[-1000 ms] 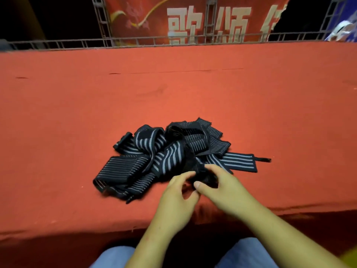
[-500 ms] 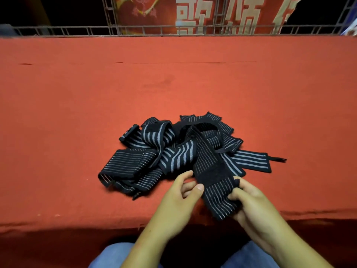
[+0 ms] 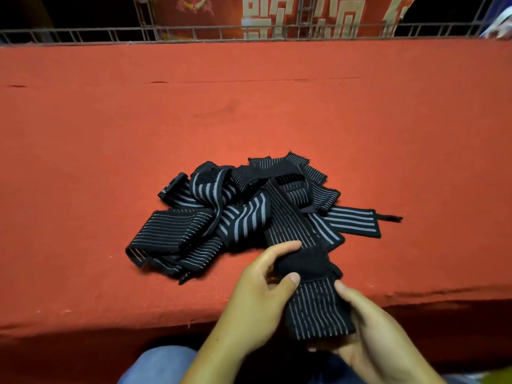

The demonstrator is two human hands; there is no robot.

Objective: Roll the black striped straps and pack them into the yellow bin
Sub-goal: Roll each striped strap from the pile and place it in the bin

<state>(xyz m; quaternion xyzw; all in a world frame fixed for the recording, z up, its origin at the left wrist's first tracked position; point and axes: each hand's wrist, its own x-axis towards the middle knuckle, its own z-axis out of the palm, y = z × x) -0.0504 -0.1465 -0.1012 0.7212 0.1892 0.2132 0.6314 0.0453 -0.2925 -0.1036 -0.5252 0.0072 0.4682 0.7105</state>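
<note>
A tangled pile of black straps with grey stripes (image 3: 221,217) lies on the red table near its front edge. One strap (image 3: 315,306) runs out of the pile toward me and hangs past the edge. My left hand (image 3: 260,295) pinches its left side near a plain black patch. My right hand (image 3: 382,336) holds the free end from below and from the right. A sliver of yellow (image 3: 498,379) shows at the bottom right corner; I cannot tell whether it is the bin.
The red cloth-covered table (image 3: 249,112) stretches far back to a metal wire rail (image 3: 249,33) with a red banner behind it. My knees in blue jeans (image 3: 160,364) are below the table's front edge.
One strap has been pulled out of the pile toward me; its end now hangs past the table edge, with both hands lower and closer to me than before.
</note>
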